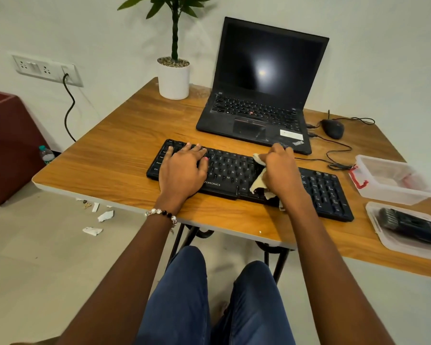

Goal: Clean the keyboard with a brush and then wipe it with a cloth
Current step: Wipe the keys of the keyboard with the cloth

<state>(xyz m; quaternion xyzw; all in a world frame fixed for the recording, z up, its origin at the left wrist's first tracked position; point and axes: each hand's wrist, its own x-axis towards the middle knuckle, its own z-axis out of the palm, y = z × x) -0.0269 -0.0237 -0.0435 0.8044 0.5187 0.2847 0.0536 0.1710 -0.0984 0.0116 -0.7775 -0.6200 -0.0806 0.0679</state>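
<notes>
Knees in blue trousers (184,295) are seen nearest the camera, tucked under the near edge of the wooden table (125,125), so the person is seated close enough for both forearms to reach the work.

On that table the black keyboard (224,170) is laid slightly askew, its left end farther away than its right. Its left part is pressed by the left hand (182,170), fingers spread flat and fairly straight over the keys with nothing gripped; this is judged to be a steadying hold, so that the board is not pushed about. The right hand (281,170) is curled over a pale cloth (258,180), which is bunched in its grip and pressed against the keys near the middle of the board. The wiping stage therefore appears to be in hand.

At the near right edge a dark brush (408,224) is lying in a shallow clear tray (373,207), well apart from both hands, which suggests it has been set aside as finished with. Just beyond it stands a clear plastic box (393,195) with a red clasp.

Farther off, an open laptop (259,95) with a dark screen is placed just behind the keyboard, a mouse (332,128) to its right and a potted plant (173,78) to its left.
</notes>
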